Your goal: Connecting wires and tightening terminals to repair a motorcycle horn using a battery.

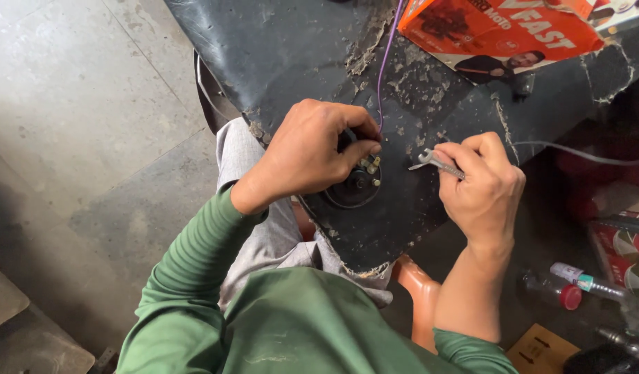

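The left hand (312,149) covers the 9 to 12 o'clock portion of the round black part (354,187), and its small terminals (369,166) are too small to identify. The handle of the small wrench (434,161) is enclosed in the right hand (482,183); only the open end shows at 9 o'clock. The orange box (500,31) is cut off by the top edge at 1 o'clock, and items at 4 o'clock are blurred.

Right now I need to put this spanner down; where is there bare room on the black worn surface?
Bare black worn surface lies above the left hand, left of the thin purple wire. Crowded: the round black part, the right hand with its small silver spanner, and the orange cardboard box.
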